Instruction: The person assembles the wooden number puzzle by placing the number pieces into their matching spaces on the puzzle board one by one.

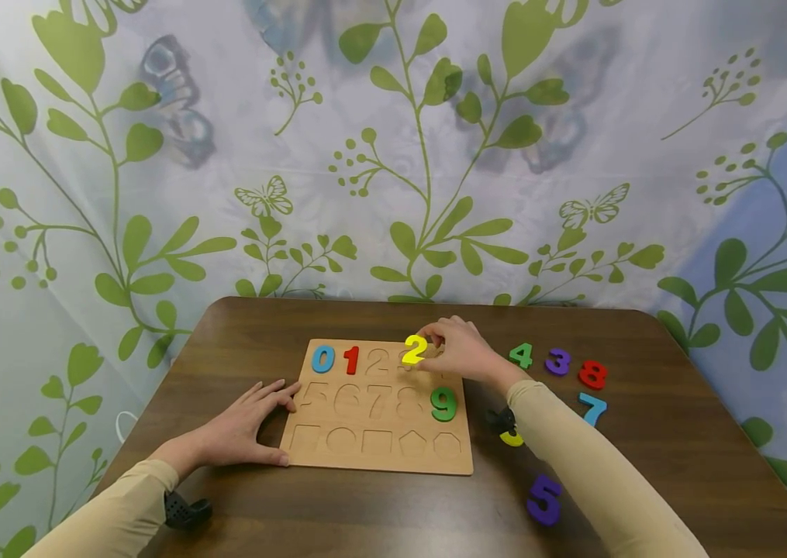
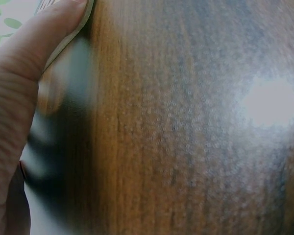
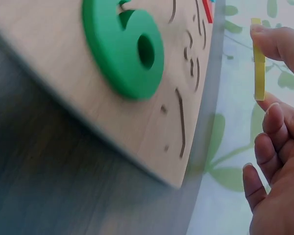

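Note:
A wooden number board (image 1: 393, 457) lies on the table, holding a blue 0 (image 1: 322, 359), a red 1 (image 1: 351, 359) and a green 9 (image 1: 443, 404). My right hand (image 1: 466, 353) pinches a yellow 2 (image 1: 414, 349) above the board's top row, near the 3 recess. In the right wrist view the yellow 2 (image 3: 259, 63) is seen edge-on between thumb and fingertip of my right hand (image 3: 281, 142), off the board. Fingers spread, my left hand (image 1: 243, 434) touches the board's left edge. The left wrist view shows part of my left hand (image 2: 19, 98) at the board's edge.
Right of the board lie a green 4 (image 1: 522, 356), purple 3 (image 1: 557, 362), red 8 (image 1: 592, 374), blue 7 (image 1: 592, 408) and purple 5 (image 1: 543, 500). A yellow piece (image 1: 512, 437) is partly hidden beneath my right wrist. A patterned curtain hangs behind the table (image 1: 337, 515).

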`<state>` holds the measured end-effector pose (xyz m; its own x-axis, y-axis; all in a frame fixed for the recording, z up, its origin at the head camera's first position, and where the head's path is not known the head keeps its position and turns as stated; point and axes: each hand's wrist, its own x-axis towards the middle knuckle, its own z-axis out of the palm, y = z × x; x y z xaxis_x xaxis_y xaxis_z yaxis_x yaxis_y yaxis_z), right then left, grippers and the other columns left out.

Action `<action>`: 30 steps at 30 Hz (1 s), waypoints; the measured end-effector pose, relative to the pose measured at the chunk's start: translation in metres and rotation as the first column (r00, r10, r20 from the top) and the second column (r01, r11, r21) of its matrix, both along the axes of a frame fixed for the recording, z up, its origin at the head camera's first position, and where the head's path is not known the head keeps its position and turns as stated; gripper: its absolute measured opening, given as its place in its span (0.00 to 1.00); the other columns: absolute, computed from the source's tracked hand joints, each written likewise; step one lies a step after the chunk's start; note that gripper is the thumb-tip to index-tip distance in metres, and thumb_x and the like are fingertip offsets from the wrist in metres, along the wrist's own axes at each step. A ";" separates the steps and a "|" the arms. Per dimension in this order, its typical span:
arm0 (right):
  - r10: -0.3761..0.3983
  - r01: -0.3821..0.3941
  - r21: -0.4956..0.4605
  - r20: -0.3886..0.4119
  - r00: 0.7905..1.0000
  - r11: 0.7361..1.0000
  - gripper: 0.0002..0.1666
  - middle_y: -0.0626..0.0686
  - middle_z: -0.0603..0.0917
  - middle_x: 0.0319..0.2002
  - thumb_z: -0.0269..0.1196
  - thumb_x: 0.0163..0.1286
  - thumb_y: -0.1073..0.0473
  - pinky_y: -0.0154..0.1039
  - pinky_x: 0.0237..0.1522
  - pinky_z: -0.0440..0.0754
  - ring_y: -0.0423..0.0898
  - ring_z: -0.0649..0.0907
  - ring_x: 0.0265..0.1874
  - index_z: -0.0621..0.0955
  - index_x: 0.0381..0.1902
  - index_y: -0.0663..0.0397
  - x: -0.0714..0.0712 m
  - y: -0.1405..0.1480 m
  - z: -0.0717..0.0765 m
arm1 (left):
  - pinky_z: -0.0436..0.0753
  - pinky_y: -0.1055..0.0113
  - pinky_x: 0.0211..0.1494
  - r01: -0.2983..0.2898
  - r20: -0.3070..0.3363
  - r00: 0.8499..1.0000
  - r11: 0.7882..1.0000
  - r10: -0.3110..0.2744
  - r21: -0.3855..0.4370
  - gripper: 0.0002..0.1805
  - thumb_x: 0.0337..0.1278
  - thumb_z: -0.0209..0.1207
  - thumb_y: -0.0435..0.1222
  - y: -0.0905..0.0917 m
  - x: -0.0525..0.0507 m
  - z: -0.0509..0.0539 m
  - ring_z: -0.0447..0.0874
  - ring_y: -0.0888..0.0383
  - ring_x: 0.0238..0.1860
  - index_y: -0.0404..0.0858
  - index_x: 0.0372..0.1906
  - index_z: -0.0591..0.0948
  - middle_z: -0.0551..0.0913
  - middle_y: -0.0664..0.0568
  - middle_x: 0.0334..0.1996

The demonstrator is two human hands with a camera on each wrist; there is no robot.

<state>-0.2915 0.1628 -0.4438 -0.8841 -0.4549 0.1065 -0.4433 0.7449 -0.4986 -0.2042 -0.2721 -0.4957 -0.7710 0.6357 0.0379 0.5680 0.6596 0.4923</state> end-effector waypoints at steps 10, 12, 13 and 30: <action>0.032 -0.032 0.038 -0.008 0.999 0.999 0.29 0.47 0.73 0.29 0.78 0.56 0.39 0.49 0.43 0.57 0.47 0.68 0.36 0.85 0.53 0.41 -0.013 -0.033 -0.006 | 0.47 0.31 0.75 -0.004 0.002 1.000 1.000 0.004 -0.009 0.36 0.46 0.70 0.68 0.000 -0.001 0.000 0.53 0.36 0.78 0.53 0.54 0.73 0.61 0.49 0.79; 0.037 -0.037 0.056 -0.005 0.999 0.998 0.29 0.46 0.73 0.29 0.77 0.56 0.38 0.49 0.44 0.57 0.46 0.68 0.37 0.85 0.52 0.41 -0.014 -0.038 -0.008 | 0.47 0.31 0.75 -0.003 0.003 1.000 1.000 0.003 -0.005 0.36 0.46 0.70 0.68 0.000 -0.001 0.000 0.53 0.36 0.78 0.53 0.54 0.73 0.62 0.49 0.79; 0.039 -0.039 0.068 -0.003 0.999 0.997 0.29 0.46 0.73 0.28 0.77 0.56 0.37 0.49 0.44 0.57 0.46 0.68 0.37 0.85 0.52 0.41 -0.015 -0.040 -0.009 | 0.47 0.31 0.75 -0.004 0.003 1.000 1.000 0.004 -0.005 0.36 0.46 0.70 0.68 0.000 -0.001 0.000 0.52 0.36 0.78 0.53 0.54 0.73 0.61 0.49 0.79; 0.047 -0.049 0.140 0.022 0.999 0.989 0.31 0.44 0.75 0.27 0.76 0.56 0.36 0.48 0.45 0.59 0.47 0.69 0.38 0.85 0.53 0.43 -0.017 -0.064 -0.025 | 0.47 0.32 0.75 0.010 -0.009 1.000 1.000 -0.010 0.001 0.37 0.46 0.71 0.67 0.000 -0.001 -0.001 0.53 0.36 0.78 0.53 0.55 0.73 0.61 0.48 0.78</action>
